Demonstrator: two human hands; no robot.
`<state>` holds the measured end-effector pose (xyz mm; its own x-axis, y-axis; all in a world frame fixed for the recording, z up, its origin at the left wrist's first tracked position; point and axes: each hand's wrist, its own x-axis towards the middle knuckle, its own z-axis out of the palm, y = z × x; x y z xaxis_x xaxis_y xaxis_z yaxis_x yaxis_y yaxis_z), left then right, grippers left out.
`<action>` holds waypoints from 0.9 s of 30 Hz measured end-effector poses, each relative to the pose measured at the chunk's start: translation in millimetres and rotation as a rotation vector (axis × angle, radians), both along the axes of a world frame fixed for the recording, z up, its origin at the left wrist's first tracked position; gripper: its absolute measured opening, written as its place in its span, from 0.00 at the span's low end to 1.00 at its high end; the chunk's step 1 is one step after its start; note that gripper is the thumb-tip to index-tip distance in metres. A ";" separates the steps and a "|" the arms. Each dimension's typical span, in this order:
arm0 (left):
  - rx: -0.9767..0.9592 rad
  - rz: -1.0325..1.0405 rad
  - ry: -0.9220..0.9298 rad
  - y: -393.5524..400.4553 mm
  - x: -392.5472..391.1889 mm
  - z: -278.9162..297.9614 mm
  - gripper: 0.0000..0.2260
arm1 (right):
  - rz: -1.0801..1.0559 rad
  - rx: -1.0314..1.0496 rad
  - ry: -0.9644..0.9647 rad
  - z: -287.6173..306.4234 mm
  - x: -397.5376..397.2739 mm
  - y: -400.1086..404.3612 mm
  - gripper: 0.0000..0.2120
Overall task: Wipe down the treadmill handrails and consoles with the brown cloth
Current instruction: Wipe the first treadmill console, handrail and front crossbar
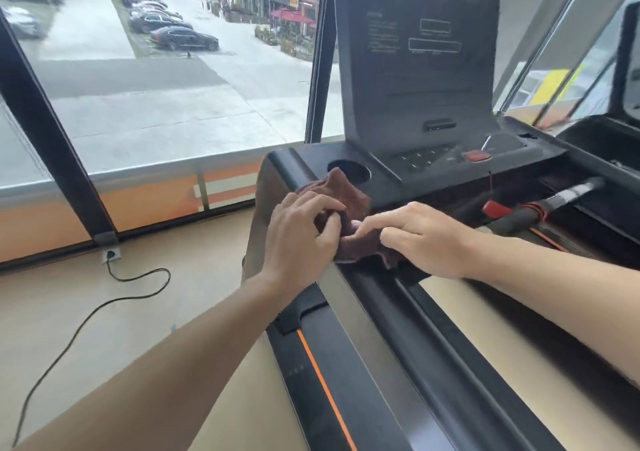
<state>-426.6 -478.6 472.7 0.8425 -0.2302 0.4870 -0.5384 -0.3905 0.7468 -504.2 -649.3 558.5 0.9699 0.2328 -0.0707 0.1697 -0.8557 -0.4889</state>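
Observation:
The brown cloth (349, 201) lies bunched on the treadmill's left handrail (388, 298), just below the console. My left hand (301, 239) grips the cloth's left side with curled fingers. My right hand (419, 239) pinches its right part between fingertips and thumb, pressing it onto the rail. The black console (415, 70) rises behind, with a round cup holder (349, 172) and a keypad with a red button (477, 155) at its base. Much of the cloth is hidden under my hands.
A large window (156, 87) looks onto a street on the left. A black power cable (104, 305) runs across the tan floor from a floor socket (111, 254). A red safety clip (497, 208) and a front handlebar (568, 194) sit to the right. Another machine stands at far right.

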 end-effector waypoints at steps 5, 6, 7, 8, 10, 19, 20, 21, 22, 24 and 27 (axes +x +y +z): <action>-0.202 0.102 0.120 -15.0 -113.4 -16.5 0.05 | 0.187 -0.060 0.096 11.8 -104.2 -11.0 0.23; -0.253 0.123 0.157 -17.5 -135.6 -21.7 0.06 | 0.232 -0.106 0.092 12.2 -123.6 -10.4 0.23; -0.301 0.141 0.193 -20.0 -156.8 -25.7 0.08 | 0.267 -0.141 0.063 10.3 -140.8 -9.6 0.22; -0.345 0.143 0.244 -23.3 -175.0 -29.6 0.10 | 0.270 -0.157 -0.001 5.3 -154.6 -9.7 0.22; -0.396 0.072 0.368 -32.5 -201.6 -34.0 0.16 | 0.113 -0.180 -0.128 -12.9 -171.4 -11.3 0.23; -0.416 -0.125 0.485 -44.9 -151.3 -48.1 0.24 | -0.229 0.133 0.138 -49.9 -128.5 8.0 0.33; -0.412 -0.122 0.470 -42.7 -135.9 -48.6 0.26 | -0.204 0.097 0.110 -48.2 -114.7 12.6 0.33; -0.394 -0.111 0.460 -40.3 -118.3 -49.5 0.28 | -0.177 0.054 0.087 -45.9 -99.5 17.8 0.33; -0.375 -0.101 0.452 -37.6 -100.5 -48.6 0.30 | -0.162 0.017 0.076 -44.3 -83.5 22.6 0.34; -0.328 -0.089 0.434 -32.8 -65.0 -44.1 0.29 | -0.161 -0.020 0.089 -42.4 -49.6 28.1 0.34; -0.238 -0.052 0.414 -31.1 -19.8 -30.5 0.24 | -0.205 -0.019 0.130 -41.7 -6.8 28.0 0.33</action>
